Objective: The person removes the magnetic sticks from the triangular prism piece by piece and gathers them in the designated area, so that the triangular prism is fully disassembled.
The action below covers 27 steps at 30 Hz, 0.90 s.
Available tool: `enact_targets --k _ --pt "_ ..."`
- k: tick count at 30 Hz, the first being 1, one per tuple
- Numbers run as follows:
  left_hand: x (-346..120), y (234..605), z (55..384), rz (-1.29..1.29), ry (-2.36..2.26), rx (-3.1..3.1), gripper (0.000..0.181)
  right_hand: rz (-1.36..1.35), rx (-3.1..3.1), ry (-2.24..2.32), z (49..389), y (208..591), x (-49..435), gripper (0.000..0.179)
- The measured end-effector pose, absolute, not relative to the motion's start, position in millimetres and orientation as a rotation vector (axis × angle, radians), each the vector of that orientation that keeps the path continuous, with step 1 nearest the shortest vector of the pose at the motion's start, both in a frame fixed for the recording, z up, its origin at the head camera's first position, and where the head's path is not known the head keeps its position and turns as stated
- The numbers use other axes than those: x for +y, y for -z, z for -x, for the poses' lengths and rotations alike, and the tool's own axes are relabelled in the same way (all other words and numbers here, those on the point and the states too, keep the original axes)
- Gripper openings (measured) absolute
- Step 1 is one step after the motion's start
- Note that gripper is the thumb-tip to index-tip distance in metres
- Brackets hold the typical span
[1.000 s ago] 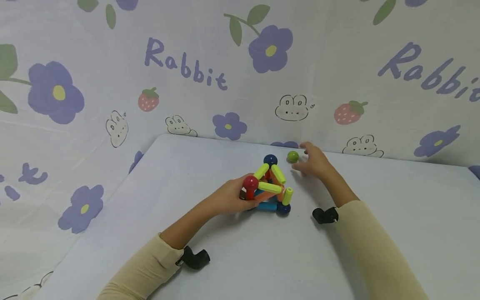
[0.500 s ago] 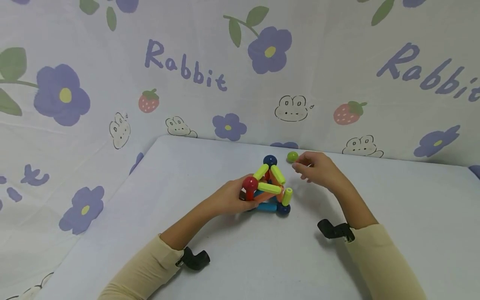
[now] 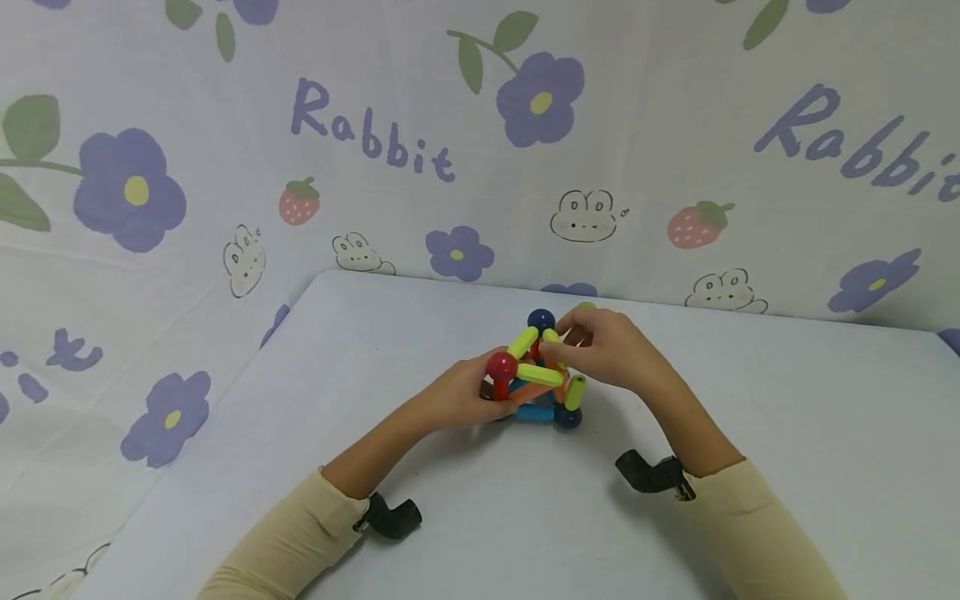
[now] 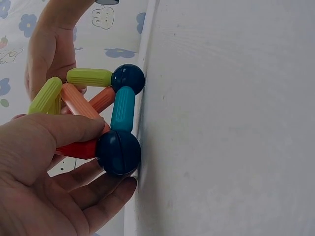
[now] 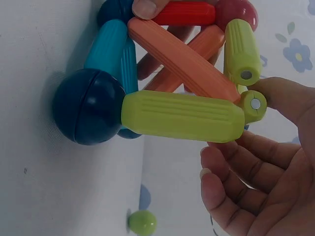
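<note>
A frame of magnetic building sticks and balls stands on the white table, with dark blue balls, a red ball and red, orange, blue and yellow-green sticks. My left hand grips its left side, thumb over a red stick beside a dark blue ball. At the upper right, my right hand pinches a yellow-green stick near its free end; its fingers partly hide that stick in the head view. Another yellow-green stick rises from a dark blue ball, its upper end unattached.
A loose green ball lies on the table behind my right hand, mostly hidden in the head view. A patterned cloth hangs along the table's back edge. Black camera mounts stick out from both sleeves.
My right hand has come away from the green ball, moving left and nearer, to the yellow-green stick on the frame. The left hand and the frame have stayed in place.
</note>
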<state>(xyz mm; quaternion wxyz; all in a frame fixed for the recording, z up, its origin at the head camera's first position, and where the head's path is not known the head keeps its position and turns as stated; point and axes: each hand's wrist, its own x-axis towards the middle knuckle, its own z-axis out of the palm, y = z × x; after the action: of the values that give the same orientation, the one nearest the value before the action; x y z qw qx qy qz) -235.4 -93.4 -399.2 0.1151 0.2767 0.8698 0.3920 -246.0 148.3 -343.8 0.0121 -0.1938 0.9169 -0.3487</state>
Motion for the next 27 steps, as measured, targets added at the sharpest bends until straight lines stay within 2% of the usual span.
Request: enact_targets --k 11,27 --pt "-92.1 399.2 236.2 -0.771 -1.153 2.551 0.064 0.686 2.889 1.044 248.0 342.3 150.2 0.026" --pt "-92.5 399.9 236.1 -0.806 -1.15 2.554 0.068 0.73 2.901 1.014 252.1 347.1 161.0 0.032"
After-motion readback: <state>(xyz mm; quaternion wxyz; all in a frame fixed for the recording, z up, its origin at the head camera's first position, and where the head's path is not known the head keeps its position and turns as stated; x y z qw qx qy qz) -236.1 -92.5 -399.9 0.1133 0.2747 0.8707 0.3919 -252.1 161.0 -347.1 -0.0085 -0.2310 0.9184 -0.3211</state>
